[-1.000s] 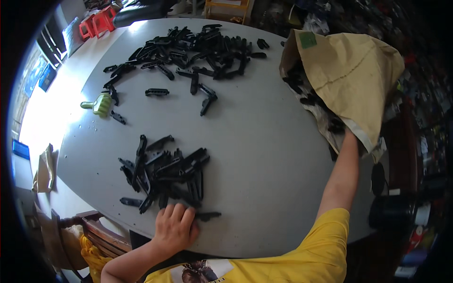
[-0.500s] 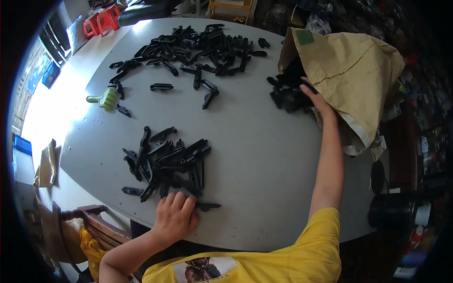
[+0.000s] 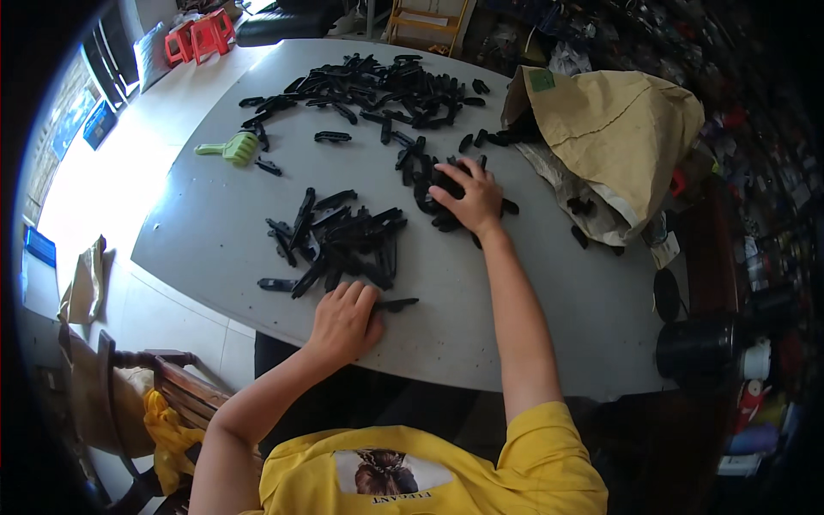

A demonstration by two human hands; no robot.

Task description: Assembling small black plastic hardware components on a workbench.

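Observation:
Narrow black plastic parts with slots and clips lie on the grey table in several heaps. My right hand (image 3: 472,202), fingers spread, is on top of a heap of these black parts (image 3: 422,193) right of the table's middle. By the table's near edge rests my left hand (image 3: 346,322), its fingers curled together and their tips hidden. It touches the near side of another heap of black parts (image 3: 343,236), and one part (image 3: 399,304) juts out beside its thumb. A brown paper bag (image 3: 627,129) lies on its side at the right, with a few parts by its mouth.
A large black heap (image 3: 378,86) covers the far part of the table. At the left lies a green brush (image 3: 232,149). A black cylindrical container (image 3: 699,346) stands off the right edge. A wooden chair (image 3: 184,390) is at the lower left, and red stools (image 3: 210,36) stand far left.
My right hand has moved left from the bag's mouth, and black parts have come with it toward the table's middle. My left hand keeps its place by the near heap. The view has shifted.

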